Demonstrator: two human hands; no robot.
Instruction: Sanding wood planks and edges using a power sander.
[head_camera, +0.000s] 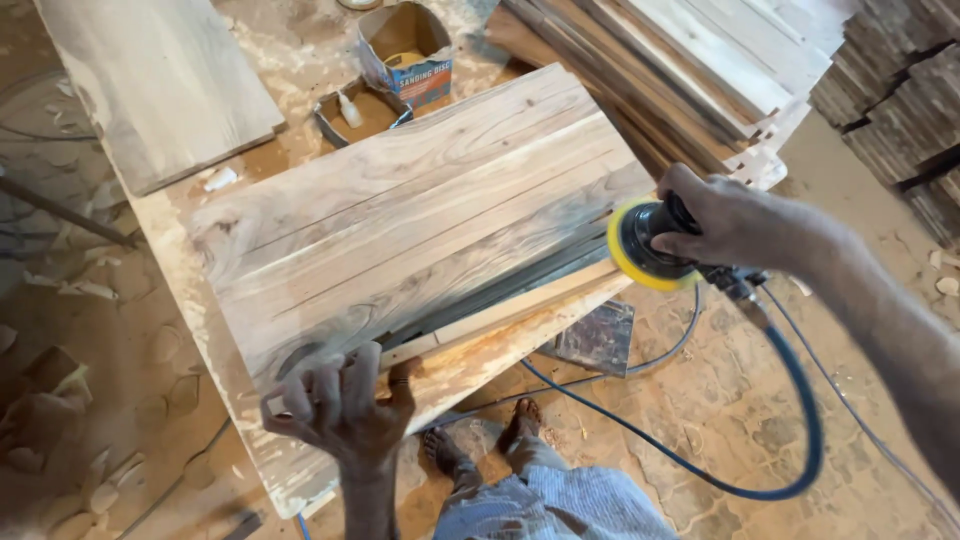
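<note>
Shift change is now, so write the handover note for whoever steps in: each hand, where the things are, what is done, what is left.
Left hand: fingers gripped over the near corner of the glued-up wooden panel, steadying it.
Right hand: closed on the round sander, whose yellow pad sits against the panel's right edge; a blue air hose trails from it to the floor.
The panel lies on a dusty workbench. An open cardboard box and a small tray sit behind it.
Done: the top face looks pale and smooth, with sawdust around it.
Left: the right edge is under the pad; how much of it remains, I cannot tell.
</note>
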